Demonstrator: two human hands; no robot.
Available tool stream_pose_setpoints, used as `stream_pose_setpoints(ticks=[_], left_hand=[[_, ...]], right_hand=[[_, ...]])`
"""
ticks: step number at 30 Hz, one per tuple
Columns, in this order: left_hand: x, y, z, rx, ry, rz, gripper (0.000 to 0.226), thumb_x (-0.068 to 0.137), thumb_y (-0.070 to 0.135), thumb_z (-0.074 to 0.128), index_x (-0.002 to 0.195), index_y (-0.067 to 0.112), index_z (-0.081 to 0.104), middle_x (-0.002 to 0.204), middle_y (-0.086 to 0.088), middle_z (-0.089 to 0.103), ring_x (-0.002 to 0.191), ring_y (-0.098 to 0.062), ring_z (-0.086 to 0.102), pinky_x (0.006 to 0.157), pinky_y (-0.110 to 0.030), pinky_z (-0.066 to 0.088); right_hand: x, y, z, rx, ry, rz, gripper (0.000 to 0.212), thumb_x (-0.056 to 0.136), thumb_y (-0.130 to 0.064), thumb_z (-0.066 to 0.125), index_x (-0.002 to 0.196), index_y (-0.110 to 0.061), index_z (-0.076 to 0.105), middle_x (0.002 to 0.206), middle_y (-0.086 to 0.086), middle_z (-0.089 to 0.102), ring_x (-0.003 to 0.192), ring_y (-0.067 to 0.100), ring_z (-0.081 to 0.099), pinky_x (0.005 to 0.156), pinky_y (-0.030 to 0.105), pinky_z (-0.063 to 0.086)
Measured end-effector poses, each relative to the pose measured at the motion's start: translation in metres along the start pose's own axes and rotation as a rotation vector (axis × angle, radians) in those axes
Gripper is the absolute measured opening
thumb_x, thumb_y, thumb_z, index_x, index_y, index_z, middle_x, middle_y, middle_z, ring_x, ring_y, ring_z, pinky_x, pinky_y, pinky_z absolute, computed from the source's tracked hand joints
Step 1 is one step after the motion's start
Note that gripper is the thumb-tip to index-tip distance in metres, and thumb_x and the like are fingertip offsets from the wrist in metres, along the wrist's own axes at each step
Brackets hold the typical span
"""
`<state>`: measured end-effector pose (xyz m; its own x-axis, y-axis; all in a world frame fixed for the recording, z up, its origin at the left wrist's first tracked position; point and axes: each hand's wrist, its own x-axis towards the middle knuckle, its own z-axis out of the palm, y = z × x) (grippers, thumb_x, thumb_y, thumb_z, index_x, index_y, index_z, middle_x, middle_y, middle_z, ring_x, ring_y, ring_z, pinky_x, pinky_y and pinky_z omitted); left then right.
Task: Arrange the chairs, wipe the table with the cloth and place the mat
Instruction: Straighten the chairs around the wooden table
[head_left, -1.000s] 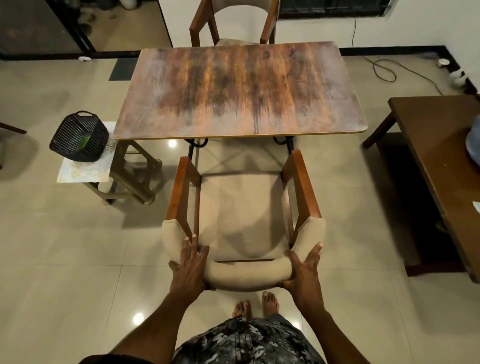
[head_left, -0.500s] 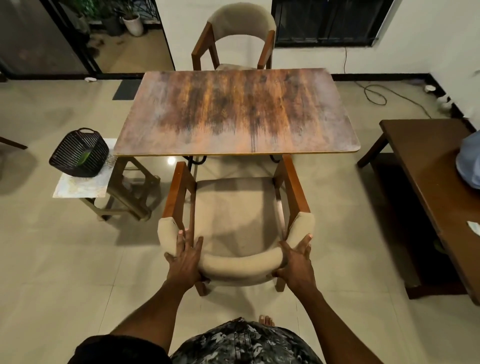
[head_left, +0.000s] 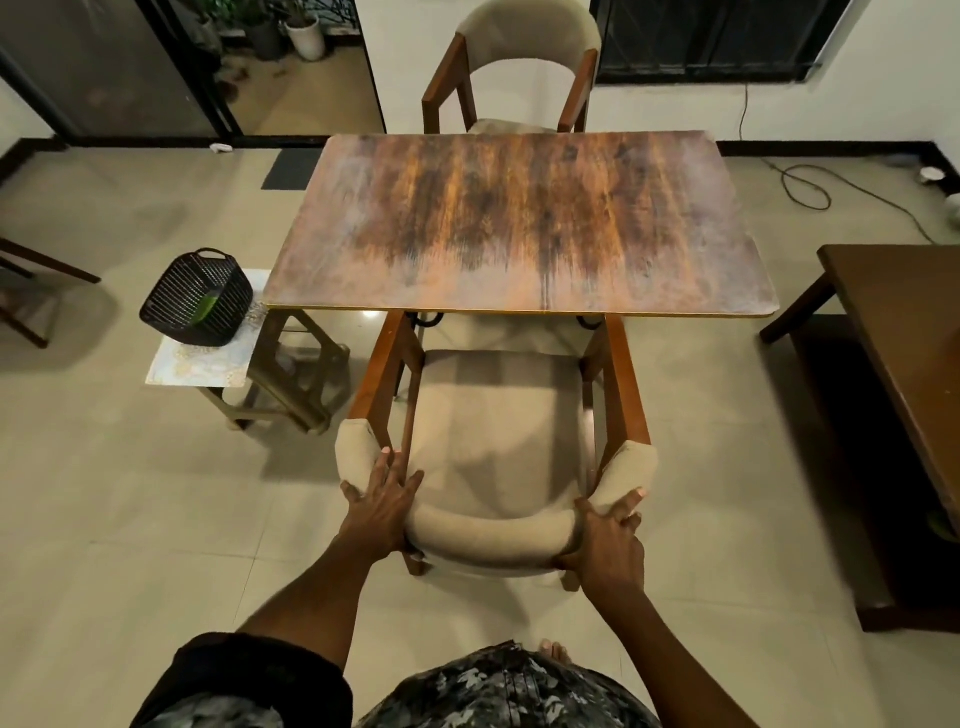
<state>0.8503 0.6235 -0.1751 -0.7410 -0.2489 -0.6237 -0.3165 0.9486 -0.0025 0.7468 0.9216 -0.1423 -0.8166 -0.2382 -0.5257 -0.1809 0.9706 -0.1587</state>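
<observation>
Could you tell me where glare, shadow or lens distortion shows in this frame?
Head view: a light glints on the floor tile under the table; the near chair casts soft shadow leftward; wide-angle bending curves the walls; focus looks sharp.

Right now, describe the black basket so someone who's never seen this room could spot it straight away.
Find the big streaked wooden table in the middle of the room. Beside its near left corner stands a low stool. The black basket sits on it, the only dark lattice container around, with something green inside.
</observation>
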Motion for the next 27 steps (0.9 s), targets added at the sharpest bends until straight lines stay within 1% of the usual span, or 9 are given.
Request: stream_pose_setpoints(ticks=[8, 10, 13, 15, 17, 18, 22, 25, 27], left_hand=[[0.001, -0.003, -0.002, 0.025, -0.009, -0.003, 0.117, 0.092, 0.051, 0.082, 0.174, 0.024, 0.003, 0.179, -0.014, -0.019, 0.165, -0.04, -0.021, 0.121, -0.084, 0.013], [-0.001, 0.0, -0.005, 0.053, -0.006, -0.013, 0.119, 0.091, 0.054, 0.082, 0.174, 0.024, 0.002, 0.179, -0.015, -0.016, 0.166, -0.041, -0.019, 0.121, -0.084, 0.018], [-0.008, 0.01, -0.01, 0.116, -0.038, -0.062, 0.133, 0.082, 0.064, 0.084, 0.173, 0.021, -0.003, 0.178, -0.02, -0.012, 0.166, -0.043, -0.012, 0.12, -0.082, 0.022], [-0.012, 0.016, -0.015, 0.099, -0.071, -0.079, 0.141, 0.08, 0.066, 0.085, 0.172, 0.018, -0.01, 0.178, -0.022, -0.012, 0.166, -0.045, -0.014, 0.122, -0.083, 0.016], [-0.015, 0.02, -0.026, 0.032, -0.114, -0.02, 0.143, 0.08, 0.072, 0.081, 0.172, 0.019, -0.014, 0.178, -0.021, -0.015, 0.165, -0.044, -0.017, 0.123, -0.082, 0.004], [-0.016, 0.025, -0.034, -0.021, -0.112, 0.02, 0.14, 0.082, 0.076, 0.077, 0.172, 0.019, -0.014, 0.179, -0.02, -0.017, 0.165, -0.044, -0.018, 0.124, -0.081, -0.001], [-0.019, 0.065, -0.071, -0.175, 0.086, 0.131, 0.126, 0.09, 0.085, 0.055, 0.172, 0.019, -0.014, 0.178, -0.017, -0.022, 0.165, -0.038, -0.021, 0.128, -0.071, -0.008], [-0.023, 0.107, -0.094, -0.212, 0.283, 0.206, 0.115, 0.097, 0.083, 0.044, 0.173, 0.018, -0.013, 0.179, -0.013, -0.021, 0.166, -0.033, -0.02, 0.13, -0.066, -0.005], [-0.027, 0.131, -0.104, -0.221, 0.353, 0.255, 0.108, 0.101, 0.08, 0.037, 0.173, 0.017, -0.012, 0.18, -0.011, -0.019, 0.167, -0.03, -0.019, 0.131, -0.062, -0.006]], right_hand=[[0.004, -0.009, -0.008, -0.04, -0.101, 0.012, 0.097, 0.084, -0.049, 0.089, 0.162, -0.024, 0.037, 0.165, 0.049, -0.011, 0.155, 0.06, 0.024, 0.119, 0.054, 0.046], [0.002, -0.008, -0.011, -0.041, -0.122, -0.001, 0.094, 0.086, -0.044, 0.088, 0.162, -0.022, 0.037, 0.165, 0.049, -0.006, 0.152, 0.06, 0.029, 0.116, 0.054, 0.047], [-0.004, -0.002, -0.019, -0.052, -0.121, -0.009, 0.083, 0.093, -0.035, 0.082, 0.162, -0.022, 0.038, 0.167, 0.047, -0.003, 0.145, 0.055, 0.045, 0.113, 0.052, 0.051], [-0.007, 0.004, -0.028, -0.017, -0.132, -0.016, 0.076, 0.097, -0.03, 0.079, 0.162, -0.021, 0.041, 0.17, 0.038, 0.013, 0.141, 0.047, 0.054, 0.114, 0.048, 0.05], [-0.011, 0.01, -0.044, 0.026, -0.093, -0.027, 0.064, 0.102, -0.023, 0.071, 0.16, -0.021, 0.046, 0.166, 0.026, 0.036, 0.142, 0.041, 0.054, 0.115, 0.045, 0.049], [-0.012, 0.014, -0.052, 0.022, -0.051, -0.034, 0.06, 0.104, -0.02, 0.067, 0.16, -0.022, 0.045, 0.164, 0.023, 0.041, 0.143, 0.04, 0.054, 0.116, 0.045, 0.049], [-0.017, 0.02, -0.085, -0.026, 0.148, -0.094, 0.054, 0.105, -0.017, 0.063, 0.156, -0.015, 0.045, 0.152, 0.02, 0.049, 0.138, 0.039, 0.056, 0.109, 0.047, 0.053], [-0.024, 0.025, -0.102, 0.016, 0.284, -0.113, 0.053, 0.109, -0.025, 0.06, 0.157, -0.012, 0.041, 0.147, 0.018, 0.048, 0.133, 0.037, 0.057, 0.103, 0.046, 0.055], [-0.031, 0.031, -0.106, 0.023, 0.34, -0.115, 0.054, 0.111, -0.032, 0.057, 0.158, -0.013, 0.04, 0.153, 0.017, 0.046, 0.139, 0.035, 0.052, 0.105, 0.045, 0.055]])
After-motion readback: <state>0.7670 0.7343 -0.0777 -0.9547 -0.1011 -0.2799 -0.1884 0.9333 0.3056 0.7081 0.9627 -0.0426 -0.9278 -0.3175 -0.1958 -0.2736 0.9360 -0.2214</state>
